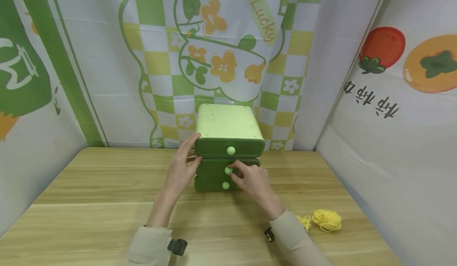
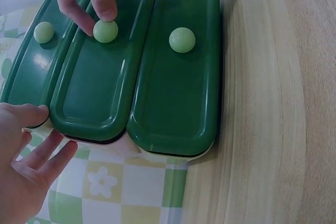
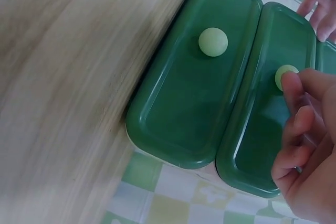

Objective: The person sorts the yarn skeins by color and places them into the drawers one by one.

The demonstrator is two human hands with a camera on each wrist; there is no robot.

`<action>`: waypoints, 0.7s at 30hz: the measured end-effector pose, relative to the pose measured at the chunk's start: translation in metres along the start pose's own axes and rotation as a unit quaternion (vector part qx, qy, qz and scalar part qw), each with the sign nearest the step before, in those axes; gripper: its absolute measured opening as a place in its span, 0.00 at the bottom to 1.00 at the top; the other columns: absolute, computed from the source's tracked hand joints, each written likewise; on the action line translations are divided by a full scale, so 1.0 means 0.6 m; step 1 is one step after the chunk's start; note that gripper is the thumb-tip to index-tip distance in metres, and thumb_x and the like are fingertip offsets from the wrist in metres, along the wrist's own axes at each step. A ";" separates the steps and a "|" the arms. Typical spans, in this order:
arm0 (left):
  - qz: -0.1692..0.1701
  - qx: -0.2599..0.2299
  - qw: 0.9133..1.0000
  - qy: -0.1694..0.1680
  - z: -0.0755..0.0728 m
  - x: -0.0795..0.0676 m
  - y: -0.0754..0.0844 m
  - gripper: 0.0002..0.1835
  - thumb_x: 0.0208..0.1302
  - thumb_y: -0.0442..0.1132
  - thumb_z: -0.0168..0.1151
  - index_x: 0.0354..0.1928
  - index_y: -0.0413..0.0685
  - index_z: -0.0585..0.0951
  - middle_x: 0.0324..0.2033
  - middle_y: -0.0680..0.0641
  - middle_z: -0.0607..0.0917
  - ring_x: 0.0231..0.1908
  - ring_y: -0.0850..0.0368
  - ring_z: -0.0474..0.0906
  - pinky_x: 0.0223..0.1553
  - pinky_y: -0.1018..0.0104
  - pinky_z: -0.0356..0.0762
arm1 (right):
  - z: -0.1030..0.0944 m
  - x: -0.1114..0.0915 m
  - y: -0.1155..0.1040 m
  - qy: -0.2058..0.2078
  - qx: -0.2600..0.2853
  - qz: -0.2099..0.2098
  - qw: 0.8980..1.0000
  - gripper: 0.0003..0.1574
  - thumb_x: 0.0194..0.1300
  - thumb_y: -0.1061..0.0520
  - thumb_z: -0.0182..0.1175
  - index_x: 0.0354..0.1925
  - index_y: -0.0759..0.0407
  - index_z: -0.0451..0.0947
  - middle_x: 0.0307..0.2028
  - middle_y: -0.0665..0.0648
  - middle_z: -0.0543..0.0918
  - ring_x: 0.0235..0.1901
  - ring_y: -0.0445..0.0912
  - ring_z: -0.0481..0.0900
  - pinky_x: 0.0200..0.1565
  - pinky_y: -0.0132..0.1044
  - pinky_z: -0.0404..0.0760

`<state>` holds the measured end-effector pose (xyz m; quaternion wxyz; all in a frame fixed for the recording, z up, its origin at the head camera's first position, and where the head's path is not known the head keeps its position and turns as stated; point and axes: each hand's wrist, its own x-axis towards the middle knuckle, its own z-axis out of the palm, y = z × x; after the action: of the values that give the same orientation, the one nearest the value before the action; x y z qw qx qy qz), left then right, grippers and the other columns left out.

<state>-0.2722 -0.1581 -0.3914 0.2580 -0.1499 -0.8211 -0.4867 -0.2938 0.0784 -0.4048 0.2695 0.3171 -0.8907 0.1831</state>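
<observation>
A small cabinet with a pale green top [image 1: 228, 121] and three dark green drawers stands near the back of the table. My right hand [image 1: 254, 180] pinches the round pale knob [image 2: 105, 32] of the middle drawer between thumb and fingertips. The left hand [image 1: 180, 173] rests against the cabinet's left side, fingers spread near the top drawer [image 1: 210, 148]. In the right wrist view, the bottom drawer [image 3: 178, 103] and its knob [image 3: 213, 42] show untouched. All three drawer fronts appear close to the body; whether the middle one sticks out slightly I cannot tell.
Yellow yarn [image 1: 327, 220] lies on the wooden table [image 1: 107, 214] right of the right forearm, with a second yellow bit [image 1: 304, 221] partly behind the sleeve. A checked, printed curtain [image 1: 160, 60] hangs directly behind the cabinet, and printed white sheets flank both sides.
</observation>
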 end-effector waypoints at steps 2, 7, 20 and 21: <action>0.001 0.000 1.000 -0.001 0.000 0.000 0.001 0.42 0.64 0.26 0.63 0.75 0.66 0.61 0.75 0.47 0.61 0.53 0.42 0.80 0.55 0.54 0.85 | 0.000 0.000 0.001 0.006 -0.004 -0.007 1.000 0.10 0.62 0.54 0.70 0.43 0.46 0.85 0.12 0.41 0.75 0.10 0.28 0.55 0.12 0.20 0.50; 0.006 -0.001 1.000 -0.001 -0.001 0.000 0.002 0.45 0.61 0.23 0.64 0.75 0.64 0.62 0.75 0.46 0.61 0.52 0.42 0.81 0.54 0.54 0.85 | 0.002 0.001 0.004 0.014 -0.009 -0.020 1.000 0.10 0.62 0.54 0.70 0.43 0.46 0.85 0.12 0.41 0.74 0.10 0.27 0.54 0.12 0.19 0.49; 0.016 0.010 1.000 0.005 0.000 0.000 -0.002 0.47 0.58 0.21 0.65 0.75 0.63 0.61 0.75 0.46 0.61 0.53 0.42 0.81 0.53 0.55 0.86 | 0.004 0.005 0.005 0.014 -0.003 -0.012 1.000 0.10 0.61 0.54 0.70 0.43 0.46 0.85 0.12 0.42 0.73 0.11 0.28 0.54 0.12 0.19 0.48; 0.017 0.012 1.000 0.005 0.001 0.000 -0.002 0.47 0.58 0.21 0.65 0.75 0.63 0.61 0.75 0.46 0.62 0.54 0.42 0.81 0.53 0.55 0.86 | 0.004 0.005 0.004 0.014 -0.004 -0.012 1.000 0.10 0.62 0.54 0.70 0.43 0.46 0.85 0.12 0.41 0.73 0.11 0.28 0.54 0.12 0.18 0.48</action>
<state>-0.2730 -0.1585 -0.3928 0.2724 -0.1582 -0.8229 -0.4728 -0.2983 0.0777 -0.4055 0.2856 0.3241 -0.8836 0.1805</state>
